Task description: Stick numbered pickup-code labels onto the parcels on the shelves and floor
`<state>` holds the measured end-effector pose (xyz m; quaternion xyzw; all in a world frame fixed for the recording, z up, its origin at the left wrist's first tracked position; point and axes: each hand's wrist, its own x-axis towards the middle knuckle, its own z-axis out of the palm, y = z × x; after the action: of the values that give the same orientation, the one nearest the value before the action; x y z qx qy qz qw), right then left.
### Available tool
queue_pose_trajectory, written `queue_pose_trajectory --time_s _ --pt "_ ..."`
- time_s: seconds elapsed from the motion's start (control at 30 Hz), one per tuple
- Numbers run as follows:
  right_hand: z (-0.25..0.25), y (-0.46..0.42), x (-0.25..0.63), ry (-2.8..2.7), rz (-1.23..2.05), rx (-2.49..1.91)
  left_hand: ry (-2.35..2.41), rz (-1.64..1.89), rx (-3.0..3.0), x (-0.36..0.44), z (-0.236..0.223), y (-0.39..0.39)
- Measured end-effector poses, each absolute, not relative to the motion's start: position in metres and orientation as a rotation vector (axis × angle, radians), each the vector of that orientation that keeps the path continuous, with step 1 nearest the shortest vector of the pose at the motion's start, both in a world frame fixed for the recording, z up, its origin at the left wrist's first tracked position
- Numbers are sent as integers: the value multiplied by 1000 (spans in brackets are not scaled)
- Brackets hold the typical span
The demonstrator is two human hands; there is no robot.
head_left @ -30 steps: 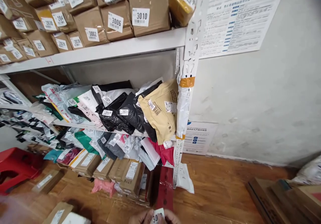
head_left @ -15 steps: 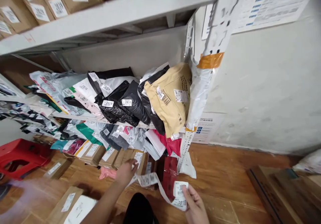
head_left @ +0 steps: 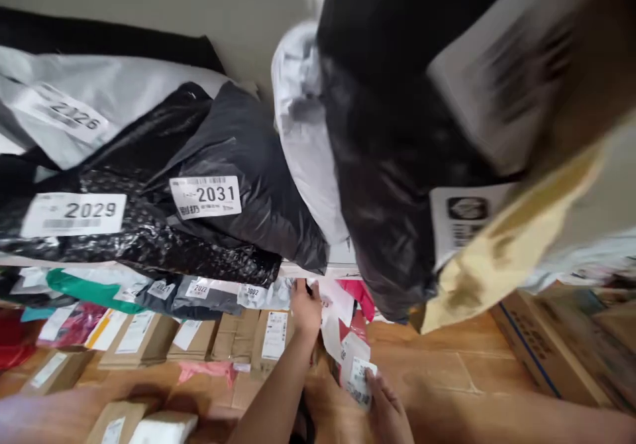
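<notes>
Label strip [head_left: 354, 349] | hanging below the shelf edge [head_left: 303, 269], over wooden floor [head_left: 437, 354] | long axis slants from upper left, near the left hand [head_left: 307, 310], to lower right; printed side toward the camera | right hand [head_left: 389, 412] pinched on lower end | left hand among lower bags [head_left: 279, 293], grip cannot be told

Above the right hand [head_left: 388, 409], a black parcel [head_left: 380, 185] (overhanging) blocks passage.

You get glints on the 2029 bag [head_left: 173, 244]. Nearer you, the big black bag [head_left: 382, 166] looks dim and blurred.
</notes>
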<state>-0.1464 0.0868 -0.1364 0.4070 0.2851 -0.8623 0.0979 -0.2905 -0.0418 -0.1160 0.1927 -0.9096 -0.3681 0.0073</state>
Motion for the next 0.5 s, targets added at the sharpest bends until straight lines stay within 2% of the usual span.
queue_pose_trajectory --time_s 0.17,0.3,0.43,0.5 --pt "-157 73 -187 690 -2592 834 -2813 -1316 408 -270 -117 -46" --pt "-159 82 -208 856 -2557 660 -2937 -1082 372 -268 -122 -62" --pt "-153 81 -217 953 -2462 567 -2977 -1165 204 -264 -118 -82" --pt "-150 74 -220 1003 -2410 503 -2867 -1042 247 -264 -111 -97"
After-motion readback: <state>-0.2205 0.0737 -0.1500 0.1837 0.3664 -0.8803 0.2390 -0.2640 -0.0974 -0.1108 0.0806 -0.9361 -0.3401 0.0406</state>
